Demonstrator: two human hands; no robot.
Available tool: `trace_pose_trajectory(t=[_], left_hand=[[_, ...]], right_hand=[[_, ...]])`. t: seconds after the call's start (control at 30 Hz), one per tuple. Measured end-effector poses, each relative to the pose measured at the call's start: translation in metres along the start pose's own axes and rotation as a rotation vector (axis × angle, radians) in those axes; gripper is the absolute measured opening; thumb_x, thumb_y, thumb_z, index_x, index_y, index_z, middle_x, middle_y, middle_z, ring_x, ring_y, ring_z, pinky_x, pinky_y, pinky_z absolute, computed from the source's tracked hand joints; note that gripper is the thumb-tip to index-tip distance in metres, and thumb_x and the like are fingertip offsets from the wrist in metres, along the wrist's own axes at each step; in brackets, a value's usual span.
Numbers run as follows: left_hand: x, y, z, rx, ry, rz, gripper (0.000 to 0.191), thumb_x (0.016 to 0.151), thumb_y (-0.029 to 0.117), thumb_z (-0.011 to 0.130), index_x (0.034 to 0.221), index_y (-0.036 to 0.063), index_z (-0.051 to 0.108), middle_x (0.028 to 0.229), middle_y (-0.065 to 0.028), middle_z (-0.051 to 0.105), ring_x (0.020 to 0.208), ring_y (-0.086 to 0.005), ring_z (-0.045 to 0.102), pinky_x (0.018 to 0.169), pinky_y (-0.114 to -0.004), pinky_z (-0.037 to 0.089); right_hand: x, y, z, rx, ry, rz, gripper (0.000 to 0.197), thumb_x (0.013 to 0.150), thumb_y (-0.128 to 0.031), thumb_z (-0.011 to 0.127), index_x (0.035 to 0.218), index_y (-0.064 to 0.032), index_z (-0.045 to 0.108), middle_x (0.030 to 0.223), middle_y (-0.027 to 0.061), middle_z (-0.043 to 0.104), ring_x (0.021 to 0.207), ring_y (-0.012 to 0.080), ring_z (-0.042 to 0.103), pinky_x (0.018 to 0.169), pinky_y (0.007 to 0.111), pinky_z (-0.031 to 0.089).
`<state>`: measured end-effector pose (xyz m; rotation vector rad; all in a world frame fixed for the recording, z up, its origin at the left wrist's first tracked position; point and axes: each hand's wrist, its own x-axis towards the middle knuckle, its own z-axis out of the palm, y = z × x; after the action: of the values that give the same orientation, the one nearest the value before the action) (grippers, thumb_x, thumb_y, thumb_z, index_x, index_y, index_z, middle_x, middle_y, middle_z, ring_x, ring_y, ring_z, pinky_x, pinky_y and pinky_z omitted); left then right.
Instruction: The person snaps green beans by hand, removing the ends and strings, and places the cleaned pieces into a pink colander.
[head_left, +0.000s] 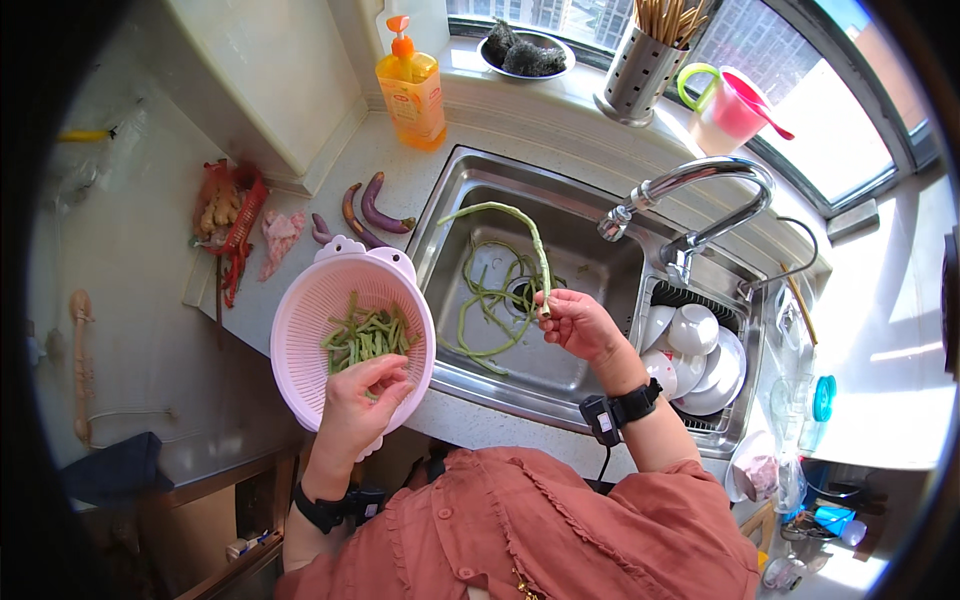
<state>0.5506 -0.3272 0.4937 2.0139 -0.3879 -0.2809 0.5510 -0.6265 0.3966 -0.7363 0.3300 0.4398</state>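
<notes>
My right hand (577, 324) pinches the end of a long green bean (534, 225), which arches up and left over the steel sink basin (600, 270). More long beans (480, 315) lie tangled around the drain in the basin. My left hand (369, 394) is over the near part of a pink plastic colander (300, 337), its fingers curled together; a bit of green shows at the fingers, and whether they grip it is unclear. Short pieces of green bean (367, 334) lie in the colander, just beyond that hand.
Purple eggplants (382, 210) and an orange soap bottle (412, 97) are behind the colander. A chrome faucet (705, 176) arches over the sink's right side, beside a rack of white bowls (694, 330). Ginger (219, 202) in red netting is at the left.
</notes>
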Motion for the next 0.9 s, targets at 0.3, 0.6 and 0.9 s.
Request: trace_pose_trajectory(t=[0.3,0.6,0.9], left_hand=[[0.026,0.005,0.03,-0.559,-0.178,-0.157,0.018,0.076,0.013,0.061,0.089,0.0002,0.06,0.066,0.001,0.056,0.053,-0.0042,0.045,0.046,-0.017,0.036],[0.039,0.023,0.037,-0.675,-0.186,-0.098,0.014,0.076,0.016,0.061,0.082,0.0043,0.059,0.064,0.0006,0.056,0.051,-0.004,0.047,0.043,-0.017,0.035],[0.041,0.027,0.043,-0.665,-0.297,-0.244,0.02,0.077,0.021,0.061,0.074,0.0016,0.058,0.06,-0.0022,0.055,0.045,-0.0069,0.046,0.039,-0.019,0.037]], right_hand=[[-0.043,0.025,0.098,-0.488,-0.127,-0.203,0.023,0.08,-0.016,0.056,0.096,-0.0004,0.057,0.07,-0.0005,0.053,0.06,0.0056,0.047,0.055,0.019,0.039],[-0.055,0.035,0.124,-0.816,0.074,-0.484,0.022,0.079,-0.017,0.059,0.09,0.002,0.058,0.069,0.0014,0.057,0.061,0.0071,0.049,0.056,0.021,0.043],[-0.054,0.032,0.126,-1.663,0.376,-1.169,0.015,0.073,-0.014,0.054,0.063,-0.0046,0.049,0.058,0.0097,0.05,0.056,0.0273,0.052,0.049,0.036,0.041]])
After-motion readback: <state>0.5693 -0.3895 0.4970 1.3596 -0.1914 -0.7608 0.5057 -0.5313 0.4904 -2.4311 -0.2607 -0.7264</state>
